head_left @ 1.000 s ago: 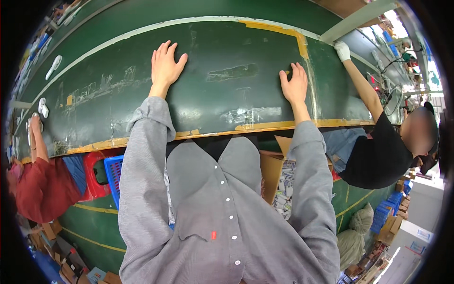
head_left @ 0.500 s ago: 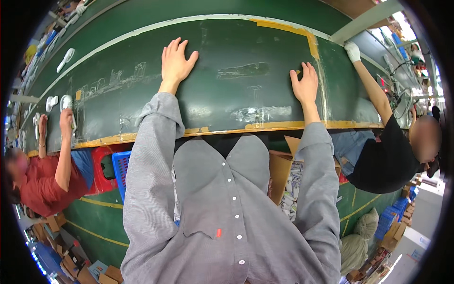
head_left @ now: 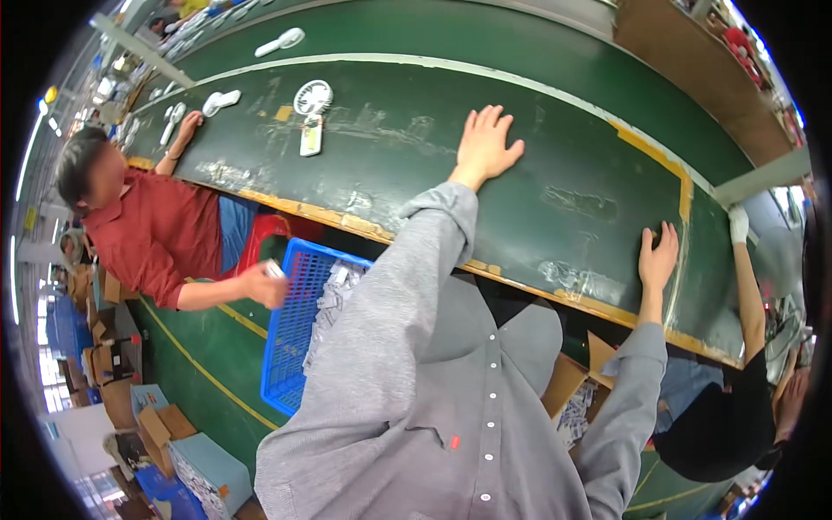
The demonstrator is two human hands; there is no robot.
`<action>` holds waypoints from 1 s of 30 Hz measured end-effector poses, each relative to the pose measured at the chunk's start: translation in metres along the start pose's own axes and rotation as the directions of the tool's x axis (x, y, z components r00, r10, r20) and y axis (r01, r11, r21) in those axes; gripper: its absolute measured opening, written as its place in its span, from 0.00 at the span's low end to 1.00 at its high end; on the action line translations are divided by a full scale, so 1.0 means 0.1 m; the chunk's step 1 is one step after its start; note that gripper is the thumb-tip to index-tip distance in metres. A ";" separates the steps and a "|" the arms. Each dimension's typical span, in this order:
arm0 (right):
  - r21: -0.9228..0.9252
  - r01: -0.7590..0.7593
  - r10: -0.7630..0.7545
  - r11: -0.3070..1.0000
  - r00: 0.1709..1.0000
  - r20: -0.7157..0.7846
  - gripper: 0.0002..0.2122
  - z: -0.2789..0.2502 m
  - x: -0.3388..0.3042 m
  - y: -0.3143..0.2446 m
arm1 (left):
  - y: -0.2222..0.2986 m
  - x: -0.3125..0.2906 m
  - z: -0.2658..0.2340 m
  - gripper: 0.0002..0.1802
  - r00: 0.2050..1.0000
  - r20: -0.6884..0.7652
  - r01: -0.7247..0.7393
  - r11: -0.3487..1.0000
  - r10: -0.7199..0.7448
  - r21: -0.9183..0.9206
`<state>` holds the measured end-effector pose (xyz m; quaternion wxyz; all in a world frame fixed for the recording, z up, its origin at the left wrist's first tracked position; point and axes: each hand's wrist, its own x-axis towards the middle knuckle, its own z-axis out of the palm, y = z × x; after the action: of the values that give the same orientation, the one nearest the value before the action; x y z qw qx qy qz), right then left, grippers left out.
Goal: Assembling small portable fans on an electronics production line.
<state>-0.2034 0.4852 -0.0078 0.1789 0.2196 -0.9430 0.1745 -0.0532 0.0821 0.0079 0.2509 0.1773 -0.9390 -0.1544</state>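
My left hand (head_left: pixel 487 146) lies on the green bench top (head_left: pixel 407 195) with its fingers stretched out and nothing in it. Further right, near a yellow-taped stretch of the bench, my right hand (head_left: pixel 659 256) rests with fingers extended and apart, also holding nothing. To the left of my left hand lies a white handheld fan (head_left: pixel 313 98) with a round caged head and a yellow label on its handle. Another white handheld fan (head_left: pixel 280 42) is on the green belt beyond the pale rail.
A blue plastic basket (head_left: pixel 277 325) of small white packets stands left of my lap. Over it a co-worker's hand (head_left: pixel 264 286) holds something small and white. An open carton (head_left: pixel 563 381) sits by my right thigh. A co-worker's gloved hand (head_left: pixel 738 224) touches a post at right.
The view has swung to the left. The co-worker at left has let go of the handheld fan, which now lies on the bench, and reaches over the basket. My hands stay flat.
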 end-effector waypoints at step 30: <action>0.469 -0.099 0.126 0.878 0.992 -0.027 0.22 -0.09 -0.12 -0.38 | -0.27 -0.26 -0.66 0.27 0.714 0.362 0.555 0.168 -0.599 -0.815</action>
<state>-0.1730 0.4611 0.0048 0.1369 0.1959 -0.8792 0.4121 0.0095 0.0549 0.0417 0.2461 0.3620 -0.5645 -0.6998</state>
